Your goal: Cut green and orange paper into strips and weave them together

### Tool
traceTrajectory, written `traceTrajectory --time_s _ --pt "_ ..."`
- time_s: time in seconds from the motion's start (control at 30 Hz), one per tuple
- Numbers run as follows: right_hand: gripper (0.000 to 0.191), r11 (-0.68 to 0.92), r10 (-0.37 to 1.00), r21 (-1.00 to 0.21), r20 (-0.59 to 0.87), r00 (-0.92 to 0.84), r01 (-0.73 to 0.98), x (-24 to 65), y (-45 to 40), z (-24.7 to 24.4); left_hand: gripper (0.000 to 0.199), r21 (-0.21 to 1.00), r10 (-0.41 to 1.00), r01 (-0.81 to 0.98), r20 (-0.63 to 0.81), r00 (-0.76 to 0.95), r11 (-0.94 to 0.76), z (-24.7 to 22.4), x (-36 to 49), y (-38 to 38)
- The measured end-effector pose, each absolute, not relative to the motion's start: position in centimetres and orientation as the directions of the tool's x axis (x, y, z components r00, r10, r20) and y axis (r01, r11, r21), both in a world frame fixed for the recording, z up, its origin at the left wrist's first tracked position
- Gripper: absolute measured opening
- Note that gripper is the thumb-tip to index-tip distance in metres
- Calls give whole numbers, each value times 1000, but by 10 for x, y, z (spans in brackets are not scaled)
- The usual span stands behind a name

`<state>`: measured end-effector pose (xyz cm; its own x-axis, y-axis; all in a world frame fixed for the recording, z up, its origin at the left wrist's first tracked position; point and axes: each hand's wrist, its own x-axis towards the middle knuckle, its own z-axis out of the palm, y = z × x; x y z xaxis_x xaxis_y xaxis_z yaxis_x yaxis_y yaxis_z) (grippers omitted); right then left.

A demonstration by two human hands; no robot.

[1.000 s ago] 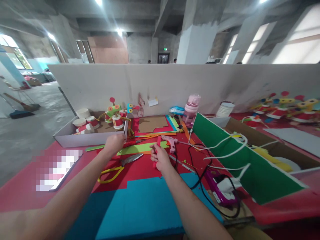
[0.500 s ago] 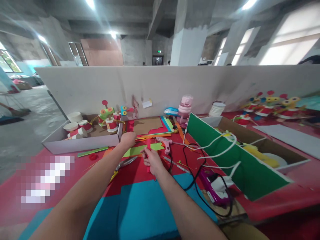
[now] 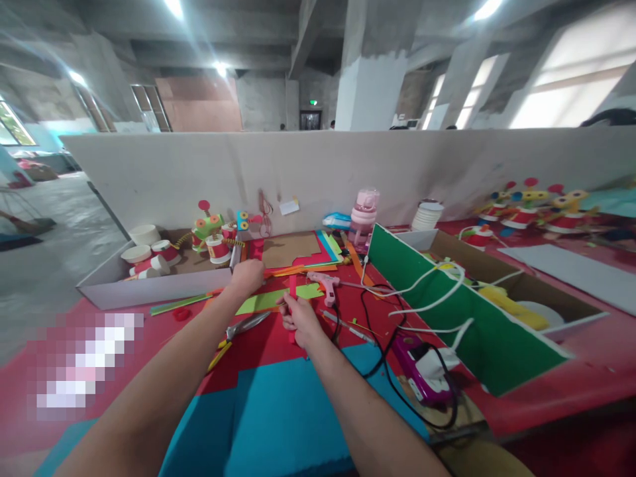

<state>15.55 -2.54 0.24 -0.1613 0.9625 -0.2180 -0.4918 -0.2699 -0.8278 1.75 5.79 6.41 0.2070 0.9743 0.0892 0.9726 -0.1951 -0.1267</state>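
My right hand [image 3: 301,318] is closed around a narrow red paper strip [image 3: 293,287], which stands up past the fingers. My left hand [image 3: 247,275] is at the right end of the white box [image 3: 163,290], close to some orange paper strips [image 3: 285,270]. Its fingers curl downward, and whatever they hold is hidden. Between the hands lies a light green paper strip [image 3: 265,303]. Scissors [image 3: 247,324] with yellow handles rest below it, partly behind my left forearm. A pink glue gun [image 3: 325,286] lies just right of my right hand.
Blue sheets [image 3: 283,404] cover the near table. Paper cups [image 3: 145,234] and a green-headed cup figure [image 3: 209,227] stand in the left box. At right are a green-sided box [image 3: 447,311], white cables, a purple power strip [image 3: 417,368] and a black cord. A pink bottle [image 3: 365,212] stands behind.
My left hand has shifted slightly left and down beside the box. My right hand keeps hold of the red strip, almost in place. The whole view has moved a little.
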Motion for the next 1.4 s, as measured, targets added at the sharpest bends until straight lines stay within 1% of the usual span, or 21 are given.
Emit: traceTrajectory --time_s 0.1,0.17,0.2,0.23,0.27,0.3,0.33,0.37,0.4,0.43,0.5,0.6,0.7,0.8,0.93,1.07,1.13,1.2,1.27,1.3,1.4 --pt "29 -264 964 -811 -208 -164 -523 155 -26 3 33 -109 960 976 188 208 -190 87 11 41" --pt "28 -255 967 -794 -193 -169 -552 156 -27 3 29 -12 936 985 311 165 -170 100 7 26" --pt "28 -248 968 -786 -183 -170 -565 156 -27 3 25 88 926 983 358 120 -162 104 4 18" --pt "28 -239 970 -781 -172 -170 -577 156 -27 4 22 233 921 954 378 88 -187 106 2 10" --pt "28 -231 972 -776 -160 -170 -587 156 -27 4 19 411 930 881 359 81 -235 105 0 2" --pt "28 -225 973 -771 -150 -173 -596 157 -27 4 19 608 947 749 313 78 -263 102 -3 -6" --pt "28 -221 974 -765 -138 -182 -605 157 -28 4 22 778 966 580 251 65 -241 97 -5 -14" --pt "29 -220 973 -758 -126 -193 -614 157 -28 5 24 890 979 408 191 73 -204 90 -8 -20" --pt "31 -219 972 -753 -113 -207 -621 157 -28 5 26 952 986 259 146 83 -163 82 -10 -26" --pt "33 -218 971 -749 -100 -218 -626 157 -29 5 28 984 991 142 98 97 -111 73 -12 -31" --pt "38 -207 970 -755 -77 -230 -622 156 -29 5 31 1000 992 -5 -9 126 10 55 -15 -39" --pt "40 -171 979 -780 -69 -190 -602 154 -28 4 32 987 975 -74 -128 180 143 35 -13 -46" --pt "36 -151 987 -799 -93 -128 -582 152 -26 3 32 979 948 -68 -168 270 193 27 -7 -51" --pt "36 -156 987 -810 -113 -110 -566 151 -25 2 30 971 921 -63 -198 336 231 25 0 -55" --pt "40 -158 984 -806 -81 -158 -571 150 -27 0 31 960 879 -19 -247 408 279 18 2 -55" --pt "40 -147 983 -815 -59 -172 -560 149 -29 -3 34 960 856 29 -262 447 279 14 0 -54" --pt "40 -158 982 -808 -70 -174 -567 150 -29 -3 33 968 879 74 -250 406 240 16 -2 -52" --pt "39 -170 981 -798 -82 -177 -577 151 -29 -2 32 984 944 81 -176 280 159 20 -4 -49" --pt "37 -190 975 -803 -86 -205 -565 151 -31 0 32 996 987 31 -82 138 78 23 -8 -47" --pt "36 -207 967 -813 -88 -238 -544 151 -33 1 33 998 994 -1 -58 95 58 25 -9 -46" --pt "35 -261 926 -851 -87 -367 -456 149 -38 3 40 996 994 -49 -69 89 74 26 -10 -45"
